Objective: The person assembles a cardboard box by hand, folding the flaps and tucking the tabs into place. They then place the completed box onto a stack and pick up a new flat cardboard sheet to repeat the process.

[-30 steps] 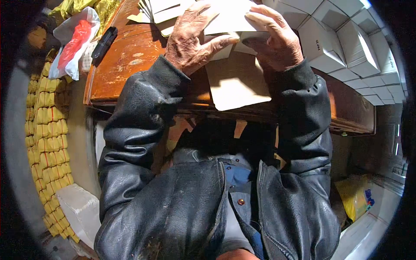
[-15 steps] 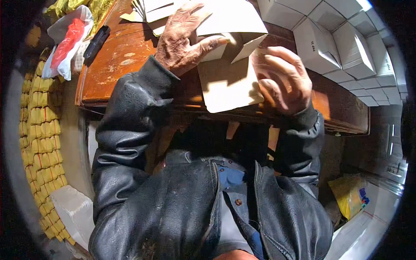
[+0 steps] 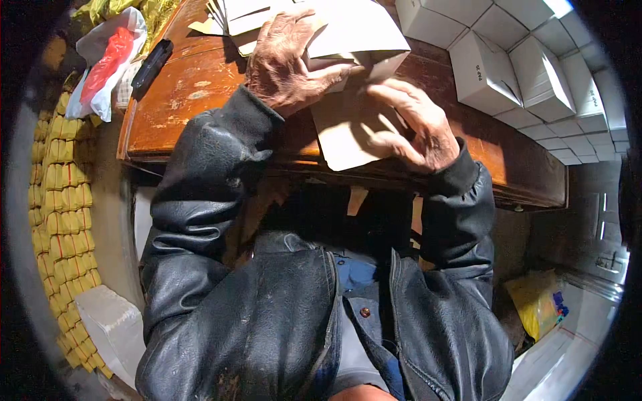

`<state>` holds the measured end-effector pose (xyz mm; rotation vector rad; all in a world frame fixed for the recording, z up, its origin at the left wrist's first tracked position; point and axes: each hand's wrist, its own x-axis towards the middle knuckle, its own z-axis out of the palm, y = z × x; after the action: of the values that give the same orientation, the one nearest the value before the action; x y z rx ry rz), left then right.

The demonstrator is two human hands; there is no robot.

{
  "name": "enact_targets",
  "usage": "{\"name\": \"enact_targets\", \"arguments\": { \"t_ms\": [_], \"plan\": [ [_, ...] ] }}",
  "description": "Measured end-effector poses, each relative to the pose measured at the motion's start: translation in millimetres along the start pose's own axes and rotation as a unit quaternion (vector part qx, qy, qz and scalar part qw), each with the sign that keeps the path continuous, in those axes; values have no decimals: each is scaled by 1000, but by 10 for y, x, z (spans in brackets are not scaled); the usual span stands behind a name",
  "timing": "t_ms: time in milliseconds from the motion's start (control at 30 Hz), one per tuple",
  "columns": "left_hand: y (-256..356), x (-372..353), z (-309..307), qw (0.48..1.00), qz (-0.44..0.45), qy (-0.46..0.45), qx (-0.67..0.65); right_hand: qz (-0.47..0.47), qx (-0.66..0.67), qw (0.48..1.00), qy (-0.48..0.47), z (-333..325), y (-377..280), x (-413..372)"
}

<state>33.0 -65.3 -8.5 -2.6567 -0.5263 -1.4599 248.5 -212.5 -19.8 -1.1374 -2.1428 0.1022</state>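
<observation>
Cardboard box (image 3: 358, 30), half-folded: white outside, tan inside. Top part raised as an open shell w/ one big flap (image 3: 348, 137) lying flat (tan side up) on desk (image 3: 194, 93), reaching its near edge.

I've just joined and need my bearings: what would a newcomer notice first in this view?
Two bare hands at top centre draw the eye: the left hand grips a half-folded white carton while the right hand lies spread on its tan flap over the worn wooden table. Closed white boxes stack at upper right, and yellow bundles line the left edge.
</observation>
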Motion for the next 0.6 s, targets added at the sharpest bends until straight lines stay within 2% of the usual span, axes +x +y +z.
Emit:
{"name": "enact_targets", "arguments": {
  "t_ms": [100, 167, 233, 433, 533, 600],
  "plan": [
    [-51, -28, -2, 1000, -13, -11, -17, 79, 70, 990, -89, -150, -209, -64],
    [-22, -21, -11, 999, -20, -10, -24, 17, 13, 995, -101, -120, -173, -110],
    [1, 6, -32, 999, -18, 1, -51, 14, -42, 997, -65, -31, -156, -142],
    [-87, -31, -27, 999, 5, -4, -46, -37, -51, 998, 2, 16, -62, -91],
    [-74, -16, -36, 997, 3, -3, -76, -16, -37, 995, 95, 44, -113, -60],
    [-66, -13, -25, 997, 8, -3, -82, -7, -18, 993, 117, -14, -133, -17]
  ]
}}
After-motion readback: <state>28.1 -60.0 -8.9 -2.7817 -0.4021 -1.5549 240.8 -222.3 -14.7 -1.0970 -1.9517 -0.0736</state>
